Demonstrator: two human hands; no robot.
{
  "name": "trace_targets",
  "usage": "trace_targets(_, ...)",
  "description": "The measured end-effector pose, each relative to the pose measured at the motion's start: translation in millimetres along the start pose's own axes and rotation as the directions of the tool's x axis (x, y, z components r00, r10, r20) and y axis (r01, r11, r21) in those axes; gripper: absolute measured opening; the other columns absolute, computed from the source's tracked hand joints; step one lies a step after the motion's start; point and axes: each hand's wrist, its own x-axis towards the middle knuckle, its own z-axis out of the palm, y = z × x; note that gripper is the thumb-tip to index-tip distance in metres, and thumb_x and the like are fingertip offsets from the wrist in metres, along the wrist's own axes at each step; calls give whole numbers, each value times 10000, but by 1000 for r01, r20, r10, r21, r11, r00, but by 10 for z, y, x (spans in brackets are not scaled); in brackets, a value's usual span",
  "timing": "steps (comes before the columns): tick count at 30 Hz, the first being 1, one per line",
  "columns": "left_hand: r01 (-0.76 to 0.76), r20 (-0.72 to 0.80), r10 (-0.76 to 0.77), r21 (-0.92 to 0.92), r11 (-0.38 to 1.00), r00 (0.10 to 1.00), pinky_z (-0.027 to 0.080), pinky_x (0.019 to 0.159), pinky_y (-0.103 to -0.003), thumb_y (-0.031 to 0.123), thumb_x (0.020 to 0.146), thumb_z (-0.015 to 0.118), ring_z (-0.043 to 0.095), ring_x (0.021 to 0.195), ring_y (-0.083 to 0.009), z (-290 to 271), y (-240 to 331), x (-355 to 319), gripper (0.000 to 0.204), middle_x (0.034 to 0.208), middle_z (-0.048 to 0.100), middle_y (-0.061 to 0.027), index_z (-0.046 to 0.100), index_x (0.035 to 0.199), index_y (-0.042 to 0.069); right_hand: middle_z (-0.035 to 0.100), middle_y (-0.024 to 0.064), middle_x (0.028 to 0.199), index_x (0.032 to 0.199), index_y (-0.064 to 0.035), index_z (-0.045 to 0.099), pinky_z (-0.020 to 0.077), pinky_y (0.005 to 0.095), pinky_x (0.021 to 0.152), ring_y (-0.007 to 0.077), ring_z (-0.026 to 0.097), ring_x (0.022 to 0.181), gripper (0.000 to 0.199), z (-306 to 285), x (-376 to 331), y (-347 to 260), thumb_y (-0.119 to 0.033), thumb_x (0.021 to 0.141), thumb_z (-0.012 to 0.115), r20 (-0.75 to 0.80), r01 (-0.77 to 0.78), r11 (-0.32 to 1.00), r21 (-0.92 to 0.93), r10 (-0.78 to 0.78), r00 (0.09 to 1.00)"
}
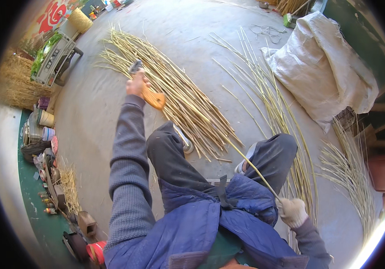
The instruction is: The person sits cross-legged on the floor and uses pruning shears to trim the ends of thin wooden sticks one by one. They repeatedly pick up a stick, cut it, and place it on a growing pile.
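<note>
My left hand (137, 84), bare and closed, grips a wooden-handled tool (154, 98) over the far part of a bundle of sticks (179, 98). Its handle is orange-brown, curved and wide at the butt, with a hole. A dark metal part shows above the fist, but the working end is blurred and its kind is unclear. At my lower right, my right hand (292, 212) wears a whitish glove and is closed round one end of a long thin stick (258, 173). That stick slants up and left between my knees to the bundle, where its far end blends in.
Longer, thinner stems (271, 105) lie on the concrete floor right of the bundle, beside a large white woven sack (324, 67). More stems (349, 179) lie far right. Along the left wall stand a small cart (57, 60), buckets and clutter. My bent knees flank the bundle's near end.
</note>
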Motion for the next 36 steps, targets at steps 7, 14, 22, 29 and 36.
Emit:
trace_targets(7, -94, -154, 98, 27, 995, 983, 563, 506, -311, 202, 941, 818, 624, 591, -179, -869, 523, 974, 261, 776, 637, -91, 670, 981, -10, 669, 91, 671, 916, -158, 757, 504, 450, 578, 317, 681, 626, 129, 243, -996, 467, -224, 873, 655, 110, -408, 912, -50, 411, 905)
trace_targets(14, -137, -196, 122, -63, 989, 973, 550, 594, -328, 268, 931, 836, 623, 673, -167, -2256, 1044, 1820, 284, 829, 616, -45, 641, 1004, 75, 709, 113, 746, 954, -167, 745, 542, 480, 639, 359, 709, 723, 137, 108, -1142, 791, -203, 864, 648, 150, -435, 878, -201, 466, 872)
trace_targets(22, -14, 70, 10, 63, 998, 997, 434, 555, -233, 311, 980, 807, 500, 650, -68, -2719, 872, 1805, 238, 785, 516, 46, 616, 965, 169, 696, 50, 829, 1140, -170, 659, 562, 430, 627, 254, 748, 807, 254, 71, -1014, 1182, -161, 886, 675, 202, -303, 779, -549, 475, 856)
trace_targets(29, 301, 342, -331, 139, 943, 879, 291, 440, -175, 366, 1049, 712, 340, 511, 10, -935, -518, 434, 240, 659, 362, 140, 545, 906, 270, 711, 53, 785, 1036, -129, 637, 525, 430, 507, 269, 730, 670, 62, -90, 141, 1497, -144, 995, 592, 51, -396, 738, -546, 501, 864)
trace_targets(36, 363, 448, -464, 296, 883, 764, 371, 474, -194, 367, 1071, 674, 435, 554, -37, -18, -1425, -52, 266, 741, 486, 79, 684, 1266, 187, 789, 124, 926, 1167, -78, 700, 599, 459, 617, 281, 790, 821, 248, 755, 907, 1745, -218, 1046, 534, 4, -514, 779, -360, 552, 834)
